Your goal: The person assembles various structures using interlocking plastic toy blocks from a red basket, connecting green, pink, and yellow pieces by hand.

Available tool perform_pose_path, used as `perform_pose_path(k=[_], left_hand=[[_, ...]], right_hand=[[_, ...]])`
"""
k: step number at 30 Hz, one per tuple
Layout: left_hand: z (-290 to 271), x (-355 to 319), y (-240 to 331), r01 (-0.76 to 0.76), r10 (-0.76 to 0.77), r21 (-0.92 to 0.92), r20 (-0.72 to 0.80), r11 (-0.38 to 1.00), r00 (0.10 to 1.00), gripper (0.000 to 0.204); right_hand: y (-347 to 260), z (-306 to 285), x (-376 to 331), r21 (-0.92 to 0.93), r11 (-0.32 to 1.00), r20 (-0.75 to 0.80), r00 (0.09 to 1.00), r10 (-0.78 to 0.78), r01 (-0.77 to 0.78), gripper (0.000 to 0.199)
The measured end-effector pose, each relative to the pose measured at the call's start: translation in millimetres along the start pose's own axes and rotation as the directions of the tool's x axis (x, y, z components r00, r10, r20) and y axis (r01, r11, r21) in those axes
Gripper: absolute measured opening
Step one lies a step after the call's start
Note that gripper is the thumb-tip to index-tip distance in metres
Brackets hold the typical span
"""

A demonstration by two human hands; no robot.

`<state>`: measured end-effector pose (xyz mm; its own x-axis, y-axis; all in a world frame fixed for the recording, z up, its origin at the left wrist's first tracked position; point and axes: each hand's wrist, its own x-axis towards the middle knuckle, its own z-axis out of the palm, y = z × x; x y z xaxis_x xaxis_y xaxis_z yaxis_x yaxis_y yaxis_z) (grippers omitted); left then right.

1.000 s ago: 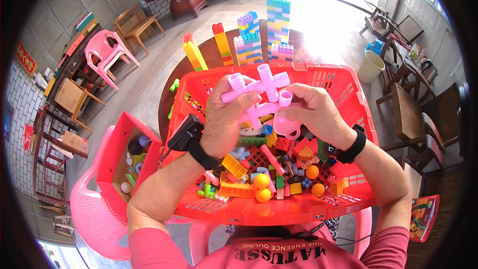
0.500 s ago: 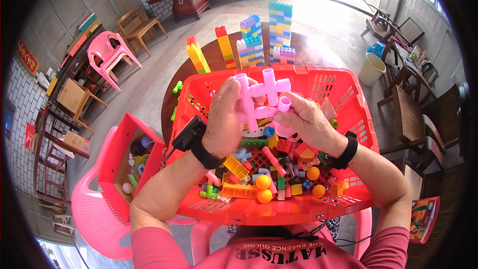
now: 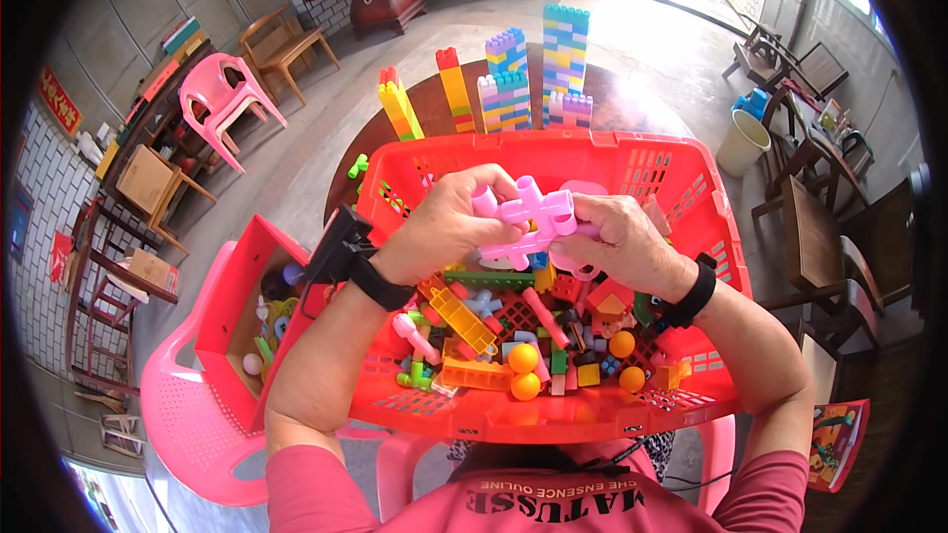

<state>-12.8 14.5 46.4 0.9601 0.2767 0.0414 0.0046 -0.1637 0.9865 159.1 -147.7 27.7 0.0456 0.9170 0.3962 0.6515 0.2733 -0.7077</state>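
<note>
Over the red plastic basket (image 3: pixel 553 426), both hands hold a joined piece of pink pipe toys (image 3: pixel 538 209), tubes with open round ends. My left hand (image 3: pixel 444 217) pinches its left side between thumb and fingers. On the other side, my right hand (image 3: pixel 632 242) wraps its fingers round the right end, hiding part of it. Beneath them the basket is filled with mixed toy pieces: a yellow-orange block strip (image 3: pixel 459 316), a long green brick (image 3: pixel 489 279), several orange balls (image 3: pixel 522 357) and small pipe joints.
Towers of stacked toy bricks (image 3: pixel 565 59) stand on the round brown table (image 3: pixel 355 163) beyond the basket. At left, a red box (image 3: pixel 232 306) of toys rests on a pink plastic chair (image 3: pixel 188 415). Wooden chairs (image 3: pixel 815 227) and a cream bin (image 3: pixel 743 141) are at right.
The pink pipe piece has been turned and tipped in my hands, its open ends now facing differently. My left hand has lowered slightly, with its fingers bent over the piece.
</note>
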Motion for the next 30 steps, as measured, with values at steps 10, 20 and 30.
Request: perform_pose_path(k=[10, 20, 30], left_hand=[[-2.4, -1.0, 2.7, -0.106, 0.077, -0.139, -0.198, 0.985, 0.977, 0.024], [19.1, -1.2, -8.1, -0.157, 0.117, -0.261, -0.16, 0.952, 0.98, 0.029], [18.6, -1.5, -8.3, -0.104, 0.109, 0.09, -0.051, 0.99, 0.993, 0.034]], right_hand=[[-12.8, -19.3, -0.9, 0.02, 0.994, -0.055, 0.993, 0.104, -0.103, 0.023], [-9.1, -5.4, -2.0, 0.39, 0.9, -0.01, 0.976, 0.216, -0.195, 0.021], [-10.6, -3.8, -1.0, 0.24, 0.941, -0.038, 0.967, 0.253, -0.237, 0.018]])
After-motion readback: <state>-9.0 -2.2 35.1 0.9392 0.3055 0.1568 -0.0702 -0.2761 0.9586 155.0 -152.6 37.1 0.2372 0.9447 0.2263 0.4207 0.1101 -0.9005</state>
